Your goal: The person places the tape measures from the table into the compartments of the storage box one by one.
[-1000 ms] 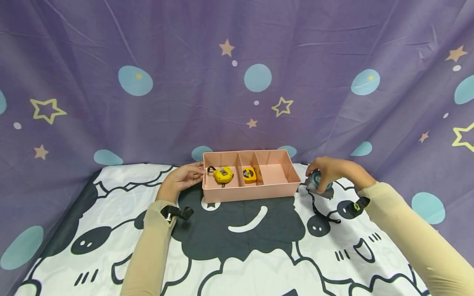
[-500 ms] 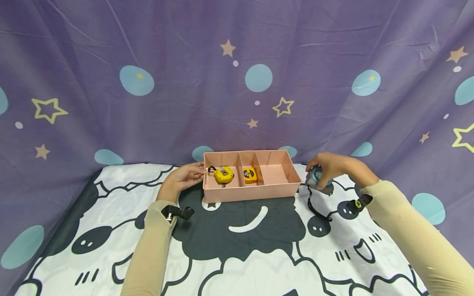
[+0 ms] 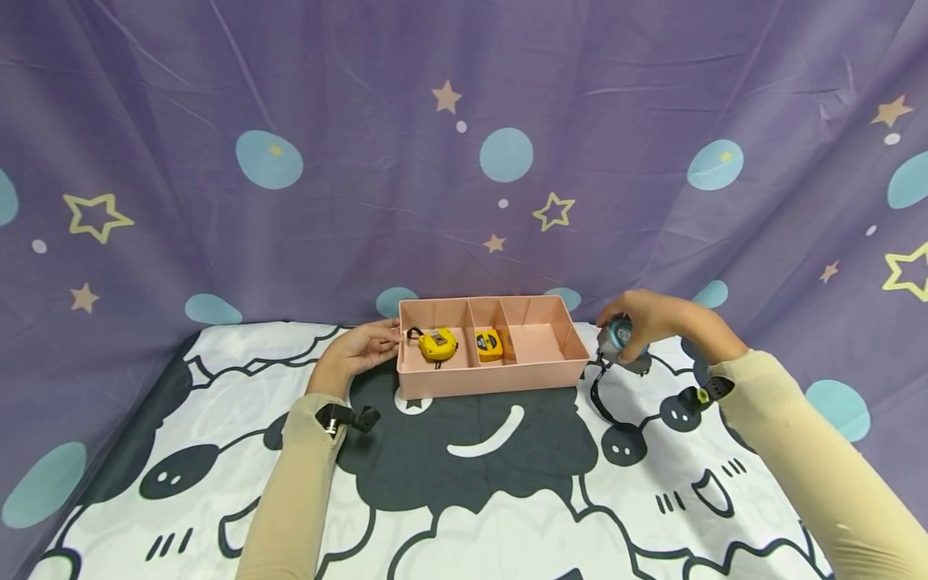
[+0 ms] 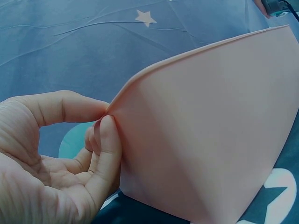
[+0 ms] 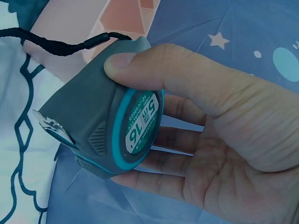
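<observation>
A pink divided box (image 3: 493,382) stands on the cloth, with a larger yellow tape measure (image 3: 438,344) in its left compartment and a smaller yellow tape measure (image 3: 489,345) in the middle one. My left hand (image 3: 362,348) pinches the box's left edge between thumb and finger, as the left wrist view shows. To the right of the box, my right hand (image 3: 648,325) grips a grey and teal tape measure (image 5: 100,105), thumb on one side and fingers on the other. Its black wrist strap (image 5: 56,45) hangs down beside the box's right end in the head view.
A black-and-white cartoon cloth (image 3: 500,467) covers the table. Behind the box rises a purple curtain (image 3: 362,201) with stars and blue dots. The box's right compartment (image 3: 538,340) shows bare pink floor.
My right hand has risen a little with the grey and teal tape measure, and the strap's end has swung left. My left hand and the box stay put.
</observation>
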The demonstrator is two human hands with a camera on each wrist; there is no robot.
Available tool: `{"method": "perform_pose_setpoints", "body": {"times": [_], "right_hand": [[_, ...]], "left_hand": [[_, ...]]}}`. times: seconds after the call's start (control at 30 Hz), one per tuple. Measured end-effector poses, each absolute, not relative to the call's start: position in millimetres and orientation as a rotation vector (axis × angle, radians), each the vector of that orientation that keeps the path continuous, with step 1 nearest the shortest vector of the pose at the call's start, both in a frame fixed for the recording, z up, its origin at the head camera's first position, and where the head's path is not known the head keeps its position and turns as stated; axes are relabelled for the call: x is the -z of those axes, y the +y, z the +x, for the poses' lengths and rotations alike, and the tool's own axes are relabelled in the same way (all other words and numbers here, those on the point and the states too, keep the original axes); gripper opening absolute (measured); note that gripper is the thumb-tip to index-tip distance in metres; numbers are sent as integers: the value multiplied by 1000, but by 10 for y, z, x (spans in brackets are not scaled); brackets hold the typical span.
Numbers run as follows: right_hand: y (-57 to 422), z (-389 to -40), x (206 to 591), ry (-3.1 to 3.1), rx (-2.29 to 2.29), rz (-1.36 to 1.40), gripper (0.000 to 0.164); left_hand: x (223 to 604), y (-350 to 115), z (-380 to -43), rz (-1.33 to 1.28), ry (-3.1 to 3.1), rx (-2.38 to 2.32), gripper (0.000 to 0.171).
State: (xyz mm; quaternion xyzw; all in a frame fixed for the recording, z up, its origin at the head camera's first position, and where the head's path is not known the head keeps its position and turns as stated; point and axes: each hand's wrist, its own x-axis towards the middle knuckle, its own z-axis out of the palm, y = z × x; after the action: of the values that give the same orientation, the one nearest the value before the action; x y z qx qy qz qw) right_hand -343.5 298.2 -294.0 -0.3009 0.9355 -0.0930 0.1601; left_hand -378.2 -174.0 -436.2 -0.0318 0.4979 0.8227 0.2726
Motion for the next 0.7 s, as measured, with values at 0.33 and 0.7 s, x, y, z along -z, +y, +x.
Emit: {"method": "perform_pose_setpoints", "body": {"times": [0.33,0.7], "right_hand": [[2924,-3411,2825,2668,323,-860,60],[2892,-3412,2772,2698,301,-855,58]], "left_hand": [[4356,-1734,-3764,-85,1331,-2228,40],[4342,-1746,-3751,-68,1355,-2216,36]]}}
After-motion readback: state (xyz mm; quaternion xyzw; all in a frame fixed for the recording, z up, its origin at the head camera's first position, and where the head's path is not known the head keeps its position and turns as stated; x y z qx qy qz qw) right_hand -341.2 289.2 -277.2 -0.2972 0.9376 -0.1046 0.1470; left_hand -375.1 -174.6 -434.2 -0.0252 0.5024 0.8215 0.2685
